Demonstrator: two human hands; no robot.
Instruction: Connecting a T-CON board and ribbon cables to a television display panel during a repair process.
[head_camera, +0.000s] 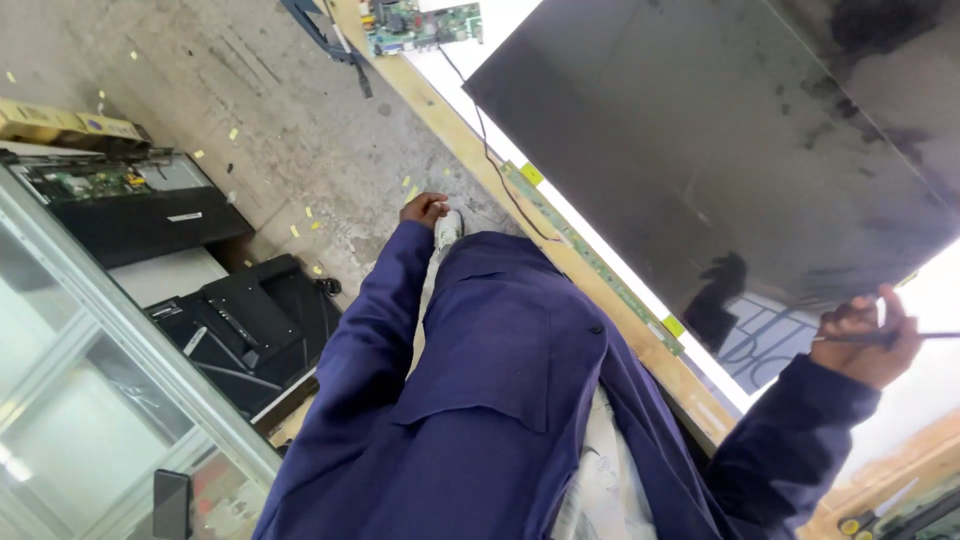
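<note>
Dark glossy glass, one large flat display panel (720, 150), lies tilted over a lit white backlight sheet (740, 345) on a pale wooden counter (470, 150). Right hand (868, 340) sits at the panel's lower right edge, fingers (850, 322) curled closed around a thin dark rod-like tool (925, 336) whose shaft runs out toward the frame's right side; whether those fingers also pinch the panel edge cannot be told.

Narrow green strip circuit board (590, 262) runs along the panel's near edge, with a thin black wire (485, 140) leading from it up to a green main circuit board (425, 25) beyond the panel's far corner.

Left hand (424, 209) hangs low, well apart from the panel, over the grey concrete floor (250, 110); fingers folded into a loose fist, contents not visible. Blue work-coat sleeves cover both arms.

Left of the panel, across the floor, black plastic casing parts (250, 320) lie beside an opened dark chassis (130, 200). Yellow-handled scissors (875, 518) rest below the right hand.
</note>
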